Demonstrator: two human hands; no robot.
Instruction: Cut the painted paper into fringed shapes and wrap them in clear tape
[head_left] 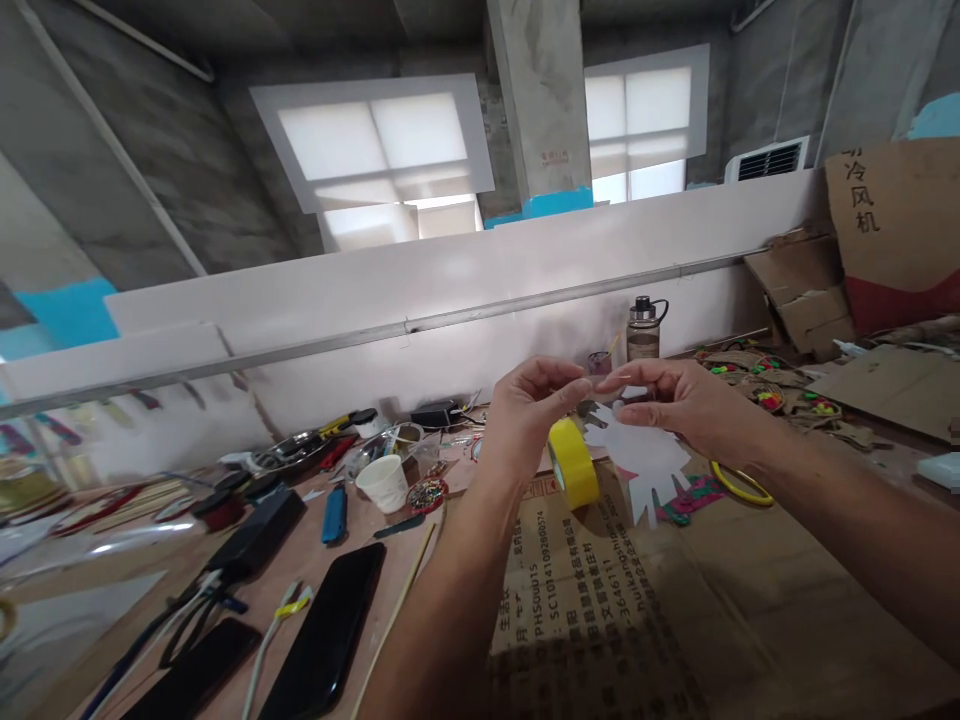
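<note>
Pinching the white paper cutout (645, 455) at its top between your left hand (525, 415) and right hand (675, 405), note it's light, floppy, tear-prone: grip near the edge.

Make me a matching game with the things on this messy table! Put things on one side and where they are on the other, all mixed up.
Things:
1. Yellow tape roll
2. White paper cup
3. Clear water bottle with black lid
4. White paper cutout

Places:
A. By the white wall at the back
B. Under the right hand
C. Below the left hand, on cardboard
D. Beside the blue utility knife

Pairs: 1-C, 2-D, 3-A, 4-B
</note>
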